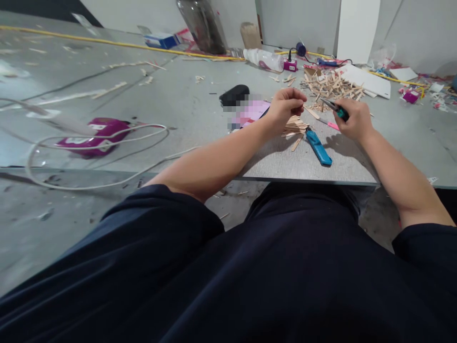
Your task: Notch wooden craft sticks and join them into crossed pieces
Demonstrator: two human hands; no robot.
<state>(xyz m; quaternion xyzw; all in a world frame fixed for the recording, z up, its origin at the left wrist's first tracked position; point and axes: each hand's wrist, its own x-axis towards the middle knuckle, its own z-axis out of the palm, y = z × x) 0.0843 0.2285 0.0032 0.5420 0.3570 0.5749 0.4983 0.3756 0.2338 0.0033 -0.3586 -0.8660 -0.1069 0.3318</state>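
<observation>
My left hand (pixel 286 107) is closed in a pinch over a small stack of wooden sticks (pixel 294 127) on the grey table (pixel 278 164); a thin stick (pixel 312 112) reaches out from its fingers to the right. My right hand (pixel 352 120) is closed around teal-handled pliers (pixel 334 108), whose dark jaws point left toward the left hand. Between the hands, a blue utility knife (pixel 318 147) lies on the table, and a pink item (pixel 333 126) sits below the pliers.
A heap of loose wooden sticks (pixel 330 85) lies behind the hands. A black case (pixel 234 95), a pink sheet (pixel 252 113), a plastic bottle (pixel 264 59), a white board (pixel 367 80), a magenta device (pixel 94 136) with a white cable (pixel 107 138) are around. My dark-clothed legs fill the foreground.
</observation>
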